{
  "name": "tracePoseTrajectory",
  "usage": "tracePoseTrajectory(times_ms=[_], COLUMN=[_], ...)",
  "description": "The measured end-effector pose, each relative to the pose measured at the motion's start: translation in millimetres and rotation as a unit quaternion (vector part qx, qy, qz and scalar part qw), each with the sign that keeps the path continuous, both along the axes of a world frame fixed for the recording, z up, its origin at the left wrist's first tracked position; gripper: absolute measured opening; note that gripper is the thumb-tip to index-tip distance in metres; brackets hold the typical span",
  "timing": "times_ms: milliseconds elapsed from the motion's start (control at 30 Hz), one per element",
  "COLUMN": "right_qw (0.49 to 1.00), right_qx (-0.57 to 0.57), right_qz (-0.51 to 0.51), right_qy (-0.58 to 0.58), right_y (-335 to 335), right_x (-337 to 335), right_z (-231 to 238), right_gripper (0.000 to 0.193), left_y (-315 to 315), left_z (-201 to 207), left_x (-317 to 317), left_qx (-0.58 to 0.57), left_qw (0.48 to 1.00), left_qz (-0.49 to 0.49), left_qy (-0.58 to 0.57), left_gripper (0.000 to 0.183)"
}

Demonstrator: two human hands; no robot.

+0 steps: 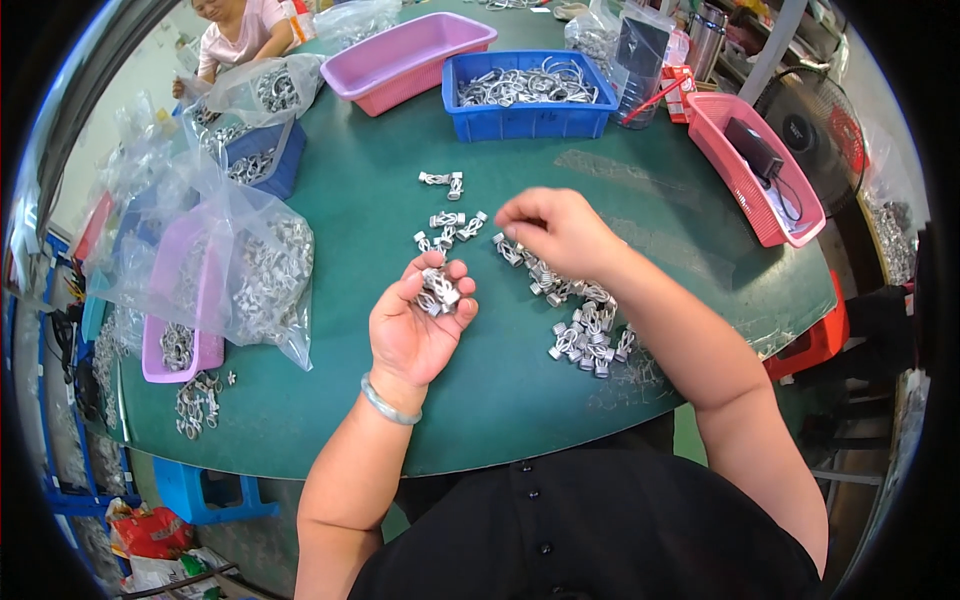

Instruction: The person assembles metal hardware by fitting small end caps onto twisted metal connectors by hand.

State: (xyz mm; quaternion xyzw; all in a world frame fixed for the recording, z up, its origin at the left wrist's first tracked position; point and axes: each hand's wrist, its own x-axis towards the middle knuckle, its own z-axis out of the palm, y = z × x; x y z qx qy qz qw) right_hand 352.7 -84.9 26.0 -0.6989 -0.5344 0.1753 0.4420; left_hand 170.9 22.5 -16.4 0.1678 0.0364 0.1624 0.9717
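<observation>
Cable bundles point(438, 292): short, white-grey, looped, with pale cylindrical ends; several lie in the cupped left hand point(408, 335). Loose heap point(590, 338): bundles at mixed angles, right of that hand. Small cluster point(447, 219): just beyond it. Separate group point(455, 186): farther out, lying flat

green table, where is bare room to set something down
Bare: the green table between left hand and plastic bag, and between left hand and looped-piece pile. Crowded: the left end, with the bag and purple basket, and near the right hand.
</observation>
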Motion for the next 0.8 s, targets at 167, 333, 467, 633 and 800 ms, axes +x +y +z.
tracePoseTrajectory(times_ms=[167,333,467,633,800], right_qw=[0.960,0.941,0.947,0.984,0.981], right_qx=[-0.112,-0.166,-0.144,-0.127,-0.118], right_qz=[0.006,0.066,0.086,0.111,0.130], right_qy=[-0.256,-0.288,-0.274,-0.060,0.086], right_y=[47,63,57,27,-4], right_x=[24,24,28,6,-19], right_z=[-14,-21,-20,6,16], right_gripper=[0.023,0.022,0.020,0.018,0.018], left_y=[-3,0,0,-6,-13], left_z=[3,5,3,7,9], left_x=[0,1,3,2,2], left_qx=[0.030,0.062,0.106,0.180,0.220], left_qw=[0.993,0.988,0.980,0.955,0.957], left_qz=[0.077,0.087,0.094,0.126,0.101], left_qy=[0.084,0.112,0.138,0.200,0.163], left_gripper=[0.019,0.018,0.019,0.029,0.028])
